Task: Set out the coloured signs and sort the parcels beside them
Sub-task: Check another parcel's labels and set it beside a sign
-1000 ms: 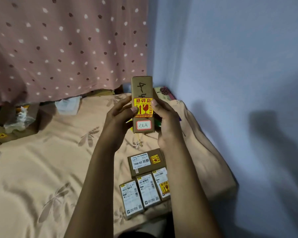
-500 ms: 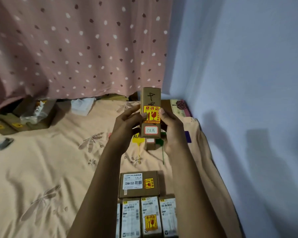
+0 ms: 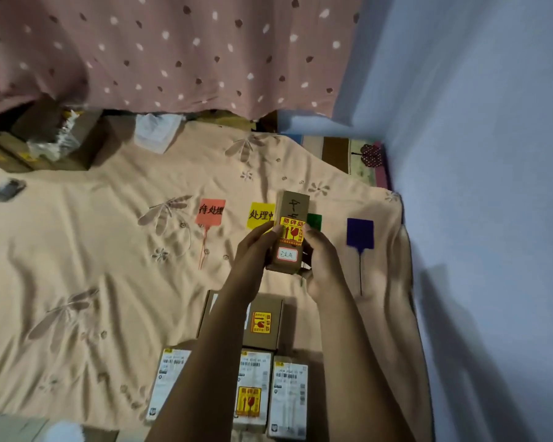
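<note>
Bed [image 3: 93, 282] carries four signs in a row, red [image 3: 210, 212], yellow [image 3: 260, 214], green [image 3: 314, 221], purple [image 3: 360, 233], presumably bin markers; unsorted parcels [image 3: 262, 371] lie nearer the person. Left hand [image 3: 256, 250] and right hand [image 3: 320, 260] pinch a tall brown parcel [image 3: 289, 232] by its sides, upright above the yellow/green signs. Label faces the camera, likely being read to pick its sign.
</note>
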Demonstrator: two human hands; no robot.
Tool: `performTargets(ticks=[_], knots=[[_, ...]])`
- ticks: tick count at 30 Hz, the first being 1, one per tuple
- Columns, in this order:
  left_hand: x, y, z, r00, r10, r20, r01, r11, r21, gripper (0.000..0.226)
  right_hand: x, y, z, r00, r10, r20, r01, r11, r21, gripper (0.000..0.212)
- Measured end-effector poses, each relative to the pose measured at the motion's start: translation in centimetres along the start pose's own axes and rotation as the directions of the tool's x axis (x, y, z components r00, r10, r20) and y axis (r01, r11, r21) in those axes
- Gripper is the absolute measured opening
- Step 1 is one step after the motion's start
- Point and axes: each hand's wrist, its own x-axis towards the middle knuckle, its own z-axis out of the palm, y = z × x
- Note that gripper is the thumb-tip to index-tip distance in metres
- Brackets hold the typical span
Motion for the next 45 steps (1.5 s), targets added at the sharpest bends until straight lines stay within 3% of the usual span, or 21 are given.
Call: performTargets(ticks=[3,8,16,20,26,38,42,45], knots=[[1.7,-1.8,-0.6,0.999,-0.038,-0.020,0.038,0.999,0.011,0.040,2.6,1.6,-0.2,0.998,0.056,-0.011,-0.056,0.998,-0.009,0.037],[3.8,-3.7,-1.7,0.995,-0.086,-0.054,0.089,0.994,0.062,0.051,5.2,3.3,-0.1,0.992,0.124,-0.023,-0.124,0.992,-0.021,0.019],[5.3,-5.4,-3.0,0.988,-0.143,-0.054,0.147,0.985,0.088,0.048,6.7,5.0,0.4,0.976,0.211,-0.057,-0.211,0.977,0.009,0.029],[5.5,-6.2,-3.3,0.983,-0.177,-0.039,0.180,0.980,0.085,0.054,6.8,5.7,0.3,0.972,0.226,-0.070,-0.227,0.974,-0.008,0.032],[5.2,-6.8,-3.9,0.978,-0.208,-0.003,0.207,0.973,0.104,0.039,6.7,7.0,0.1,0.963,0.260,-0.075,-0.261,0.965,-0.004,0.019],[4.3,-6.5,-5.8,0.975,-0.221,-0.005,0.221,0.971,0.091,0.035,6.4,8.7,1.7,0.965,0.248,-0.085,-0.253,0.966,-0.049,0.026],[4.3,-6.2,-6.6,0.976,-0.216,-0.025,0.218,0.974,0.068,0.042,6.4,8.8,2.6,0.970,0.232,-0.072,-0.236,0.970,-0.060,0.024],[4.2,-5.6,-7.3,0.981,-0.196,-0.017,0.196,0.979,0.061,0.032,6.6,9.0,3.5,0.971,0.231,-0.066,-0.235,0.970,-0.065,0.025]])
